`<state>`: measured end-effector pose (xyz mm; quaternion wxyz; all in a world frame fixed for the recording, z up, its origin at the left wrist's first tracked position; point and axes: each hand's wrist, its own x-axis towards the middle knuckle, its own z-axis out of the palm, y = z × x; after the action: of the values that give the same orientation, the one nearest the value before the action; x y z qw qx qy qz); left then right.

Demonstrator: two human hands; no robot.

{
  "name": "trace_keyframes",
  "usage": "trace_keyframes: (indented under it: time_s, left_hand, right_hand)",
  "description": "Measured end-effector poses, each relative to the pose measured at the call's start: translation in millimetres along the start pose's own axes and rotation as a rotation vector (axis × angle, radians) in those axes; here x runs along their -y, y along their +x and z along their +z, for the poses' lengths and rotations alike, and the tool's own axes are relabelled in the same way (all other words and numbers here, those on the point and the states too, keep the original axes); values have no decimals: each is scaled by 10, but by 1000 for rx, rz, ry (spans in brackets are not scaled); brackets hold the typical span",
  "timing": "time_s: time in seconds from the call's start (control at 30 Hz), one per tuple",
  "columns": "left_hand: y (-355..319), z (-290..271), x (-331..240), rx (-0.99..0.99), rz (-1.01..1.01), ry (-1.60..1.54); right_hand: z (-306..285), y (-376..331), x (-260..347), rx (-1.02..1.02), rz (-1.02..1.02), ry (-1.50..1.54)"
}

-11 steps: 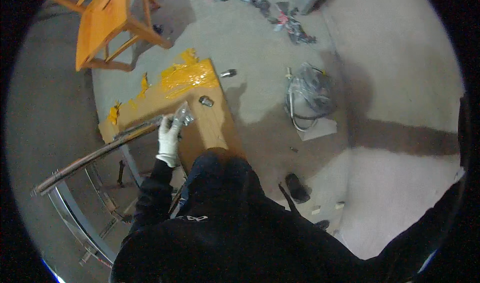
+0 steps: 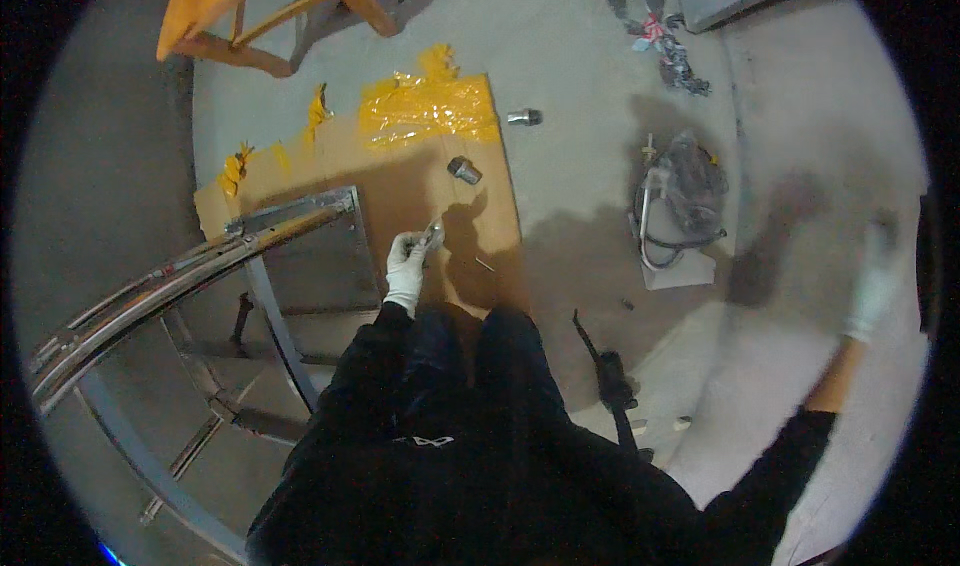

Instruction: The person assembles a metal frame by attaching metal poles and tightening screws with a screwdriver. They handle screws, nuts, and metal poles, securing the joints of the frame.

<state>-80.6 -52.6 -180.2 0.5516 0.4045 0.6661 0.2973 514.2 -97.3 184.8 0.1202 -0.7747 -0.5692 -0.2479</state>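
Observation:
My left hand (image 2: 404,269), in a white glove, is closed on a small clear plastic bag (image 2: 433,233) with something shiny in it. It hangs over a flattened cardboard sheet (image 2: 400,181) in front of my knees. My right hand (image 2: 872,291), in a pale glove, reaches far out to the right. Motion smears its fingers, and I cannot make out whether it holds anything. Ahead of the left hand, a dark metal fitting (image 2: 464,170) lies on the cardboard. A thin light-coloured stick (image 2: 485,264) lies just right of the bag.
A welded metal frame (image 2: 255,241) stands at left. Beyond the cardboard's far edge is a silvery fitting (image 2: 524,117). A bagged hose (image 2: 680,201) lies at right, with a black strapped object (image 2: 612,376) nearer me. An orange wooden chair (image 2: 215,11) and crumpled tape (image 2: 660,36) are farther off.
My view has shifted, so the floor things sit farther right or higher. My left hand has moved away from the frame's rail with the bag. The right hand has come into view, moving fast.

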Motion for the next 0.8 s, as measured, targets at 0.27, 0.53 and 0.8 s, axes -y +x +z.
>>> trace_keyframes:
  time_s: [0.27,0.53,0.8]
  left_hand:
    - [111,96,511,68,-39,-174]
    - [-22,-5,996,82,38,-160]
    - [-447,-199,918,214,-120,-218]
  right_hand:
    - [2031,-2478,3628,1062,449,1360]
    - [2518,-2709,4522,1093,-228,1275]
    - [2604,-3349,4478,1449,647,1673]
